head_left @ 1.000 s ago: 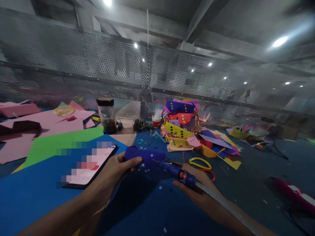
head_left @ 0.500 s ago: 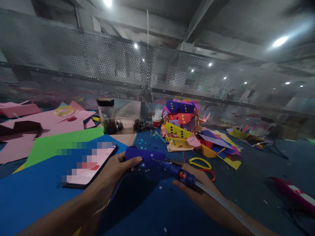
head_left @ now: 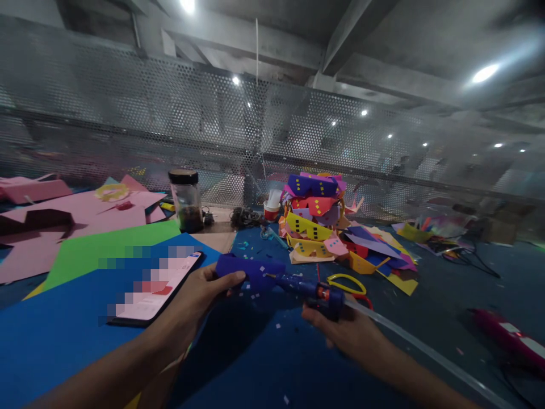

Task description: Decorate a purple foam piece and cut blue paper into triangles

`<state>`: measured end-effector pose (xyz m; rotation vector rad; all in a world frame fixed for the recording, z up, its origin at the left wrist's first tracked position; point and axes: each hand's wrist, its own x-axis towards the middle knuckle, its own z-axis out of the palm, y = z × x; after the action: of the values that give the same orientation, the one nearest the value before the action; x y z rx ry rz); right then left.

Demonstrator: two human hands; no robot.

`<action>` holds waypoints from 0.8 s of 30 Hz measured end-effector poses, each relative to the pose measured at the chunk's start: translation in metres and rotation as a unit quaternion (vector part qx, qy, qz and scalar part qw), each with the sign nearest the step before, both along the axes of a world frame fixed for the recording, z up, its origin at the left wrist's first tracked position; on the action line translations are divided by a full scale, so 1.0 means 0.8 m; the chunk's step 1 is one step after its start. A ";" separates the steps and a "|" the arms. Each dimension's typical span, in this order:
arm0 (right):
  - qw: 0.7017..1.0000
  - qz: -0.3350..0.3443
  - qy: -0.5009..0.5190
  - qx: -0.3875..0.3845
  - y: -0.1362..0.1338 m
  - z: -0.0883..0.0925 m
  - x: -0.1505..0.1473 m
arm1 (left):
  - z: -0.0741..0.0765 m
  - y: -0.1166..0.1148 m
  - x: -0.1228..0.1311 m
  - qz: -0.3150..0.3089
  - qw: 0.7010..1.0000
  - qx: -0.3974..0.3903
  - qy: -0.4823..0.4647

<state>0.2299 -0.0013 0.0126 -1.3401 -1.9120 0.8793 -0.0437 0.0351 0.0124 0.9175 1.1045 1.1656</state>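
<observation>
left hand [head_left: 210,288], thumb atop paper [head_left: 253,268]; right hand [head_left: 343,328] around glue gun [head_left: 298,286]

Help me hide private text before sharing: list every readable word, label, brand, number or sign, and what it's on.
No text reads with certainty.
Smartphone: digits, perhaps "03", too blurred to confirm; much else is pixelated.
Magenta handheld tool: any print is too small and blurred.
Blue glue gun: no legible marking.

Right grip [head_left: 347,328] shifted rightward; glue gun [head_left: 298,285] angled flatter, glue stick [head_left: 409,337] swung right.
</observation>
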 end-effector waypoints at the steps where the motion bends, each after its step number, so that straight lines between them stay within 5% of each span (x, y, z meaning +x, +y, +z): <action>1: 0.999 -0.001 0.011 -0.032 0.002 -0.003 0.000 | 0.000 0.000 0.000 0.001 1.000 0.001 0.001; 13: 0.966 0.069 0.152 -0.199 0.012 -0.001 0.003 | 0.001 0.004 -0.001 0.007 0.999 0.005 -0.033; 24: 0.979 0.063 0.010 -0.191 0.015 0.025 0.035 | 0.001 0.012 -0.005 0.049 0.998 0.043 -0.016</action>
<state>0.2579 0.0109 0.0330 -1.4271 -1.8912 1.3736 -0.0479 0.0443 0.0136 0.9156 1.0896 1.3123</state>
